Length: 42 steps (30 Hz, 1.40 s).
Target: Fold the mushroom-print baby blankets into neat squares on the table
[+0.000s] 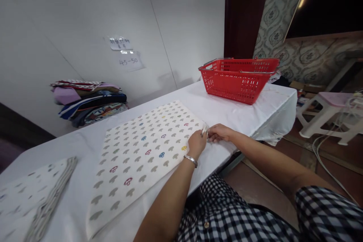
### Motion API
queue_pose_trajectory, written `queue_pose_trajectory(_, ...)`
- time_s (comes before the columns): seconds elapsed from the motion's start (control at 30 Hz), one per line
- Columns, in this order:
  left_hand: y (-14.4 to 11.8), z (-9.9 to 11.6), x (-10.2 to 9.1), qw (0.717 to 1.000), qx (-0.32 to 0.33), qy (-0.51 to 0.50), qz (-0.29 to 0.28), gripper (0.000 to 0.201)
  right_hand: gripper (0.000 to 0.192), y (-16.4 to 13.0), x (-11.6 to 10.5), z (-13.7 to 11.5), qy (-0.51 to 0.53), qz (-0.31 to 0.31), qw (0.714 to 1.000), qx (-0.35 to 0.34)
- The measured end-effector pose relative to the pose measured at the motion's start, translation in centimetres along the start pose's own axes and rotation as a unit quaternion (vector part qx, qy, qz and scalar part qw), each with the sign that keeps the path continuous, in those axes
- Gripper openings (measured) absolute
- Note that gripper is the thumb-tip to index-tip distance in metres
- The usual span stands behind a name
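A folded white cloth [154,141] with grey mushroom-like shapes and a few red, blue and yellow ones lies flat on the table. Its right edge is bunched where both hands meet. My left hand [197,144], with a silver bracelet at the wrist, is closed on that edge near the front right corner. Just to its right, my right hand [219,133] has its fingers curled at the same edge, closed on the cloth's layers; its fingertips are partly hidden. A second folded patterned cloth [31,193] lies at the near left, apart from both hands.
A red plastic basket [232,83] with metal handles stands at the table's far right. Folded clothes [90,102] are piled by the wall at the back left. White cloth covers the table [181,93]. A plastic stool [330,113] and cables are on the floor at right.
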<state>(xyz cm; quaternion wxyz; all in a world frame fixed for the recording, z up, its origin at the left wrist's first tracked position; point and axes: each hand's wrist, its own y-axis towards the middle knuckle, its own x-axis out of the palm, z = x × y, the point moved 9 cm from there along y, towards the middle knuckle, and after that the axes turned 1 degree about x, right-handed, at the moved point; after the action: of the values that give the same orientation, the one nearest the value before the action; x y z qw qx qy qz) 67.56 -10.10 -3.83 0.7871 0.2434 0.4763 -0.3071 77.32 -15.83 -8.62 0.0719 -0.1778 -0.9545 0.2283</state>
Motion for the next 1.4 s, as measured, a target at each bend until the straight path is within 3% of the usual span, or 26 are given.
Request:
queue_pose_trajectory(0.4, 0.2, 0.7, -0.3, 0.999, 0.031, 0.026, 0.016, 0.026, 0.012, 0.1, -1.2, -1.1, -0.062, 0.060, 0.995, -0.046)
queue_pose_trajectory(0.6, 0.2, 1.6, 0.1, 0.997, 0.071, 0.037, 0.005, 0.027, 0.014, 0.0, -0.8, -1.4, -0.056, 0.046, 0.996, -0.059)
queue_pose_trajectory(0.8, 0.4, 1.0, 0.2, 0.999, 0.044, -0.003, -0.024, 0.030, 0.012, 0.0, -0.6, -1.0, -0.064, 0.018, 0.996, -0.052)
queue_pose_trajectory(1.03, 0.6, 1.1, 0.3, 0.998, 0.043, -0.013, -0.052, 0.026, 0.006, 0.6, -0.7, -0.8, -0.082, 0.037, 0.995, -0.045)
queue_pose_trajectory(1.13, 0.6, 1.0, -1.0, 0.999, 0.046, 0.008, -0.024, 0.022, 0.008, 0.8, -1.0, -0.5, -0.079, 0.051, 0.995, -0.039)
queue_pose_trajectory(1.3, 0.8, 2.1, -5.0, 0.986, 0.079, 0.122, 0.078, 0.022, 0.012, 0.6, -1.1, -0.1, -0.046, 0.046, 0.998, -0.024)
queue_pose_trajectory(1.4, 0.5, 3.3, -3.6, 0.975, 0.128, 0.181, 0.034, 0.022, 0.014, 0.3, -0.9, -0.1, -0.025, 0.041, 0.999, -0.017)
